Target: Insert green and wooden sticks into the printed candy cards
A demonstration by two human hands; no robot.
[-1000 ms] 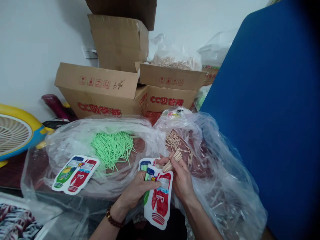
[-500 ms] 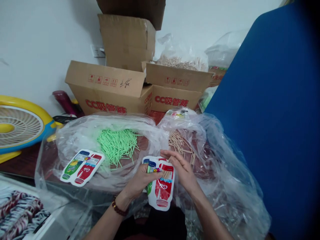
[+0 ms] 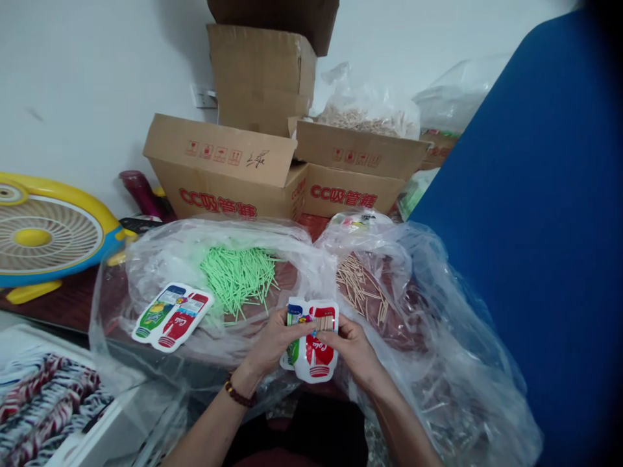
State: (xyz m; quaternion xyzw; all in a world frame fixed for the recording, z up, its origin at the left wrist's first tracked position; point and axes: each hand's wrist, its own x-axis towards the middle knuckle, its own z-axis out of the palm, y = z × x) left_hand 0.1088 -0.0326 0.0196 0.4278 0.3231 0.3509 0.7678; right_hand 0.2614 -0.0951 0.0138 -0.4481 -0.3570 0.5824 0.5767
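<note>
Head view shows the packet (image 3: 320, 357) low in the middle, between my two hands. Its long way runs away from me, almost straight, with the stripy end near me and the blue and red end far from me. It is flat and shiny, with a white edge and pictures of a green bottle and a red bottle. Some brown sticks (image 3: 324, 323) show near the top of the red bottle, lined up the same way as the packet. My left hand (image 3: 267, 342) and my right hand (image 3: 355, 350) pinch it from both sides. Both thumbs lie across the front; my other fingers are bent and mostly hidden. My arms reach forward and lean in, with a beaded bracelet (image 3: 239, 391) on my left wrist. Past my hands is crinkly, see-through plastic (image 3: 311, 266), with thin green sticks (image 3: 238, 279) and loose brown sticks (image 3: 360, 288) in messy heaps. Another packet (image 3: 172, 318) lies to the left, its top tipped right.
</note>
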